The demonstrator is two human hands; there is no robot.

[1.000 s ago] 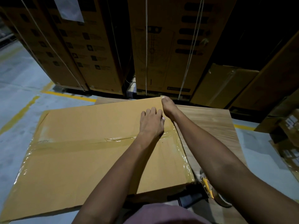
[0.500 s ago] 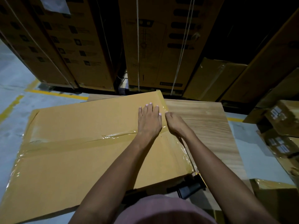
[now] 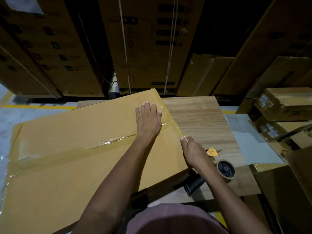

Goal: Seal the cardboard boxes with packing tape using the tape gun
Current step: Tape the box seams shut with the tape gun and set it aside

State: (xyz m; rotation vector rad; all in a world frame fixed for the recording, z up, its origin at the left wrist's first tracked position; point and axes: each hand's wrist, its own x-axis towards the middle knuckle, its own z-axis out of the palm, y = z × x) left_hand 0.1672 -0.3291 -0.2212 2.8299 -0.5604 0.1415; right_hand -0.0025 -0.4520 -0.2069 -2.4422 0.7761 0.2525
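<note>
Right now a big flat cardboard box (image 3: 84, 166) lies on a wood table (image 3: 202, 119), w/ its left part sticking out past the table over the grey floor (image 3: 25, 115). Shiny clear tape (image 3: 108, 142) runs across the middle of the box from left to right, & more tape goes along the right edge. The left hand (image 3: 148, 120) lies flat on top of the box near the far right corner, fingers straight & spread a bit, pressing down just past the tape line. The right hand (image 3: 194, 152) is at the right edge of the box, lower down; one fingertip touches the taped edge there, & the other fingers look bent, but can't tell if they hold anything. The tape gun (image 3: 219, 166) lies on the table just beside the right hand & arm, nobody holding it. Its yellow part points away, the dark roll sits next to it, & the black handle (image 3: 194, 184) pokes out under the right arm near the box's near corner. Behind the table stand tall brown boxes (image 3: 143, 48) w/ white straps. On the right are smaller taped boxes (image 3: 283, 105) w/ labels. A yellow line (image 3: 38, 106) is painted on the floor at the back left.
</note>
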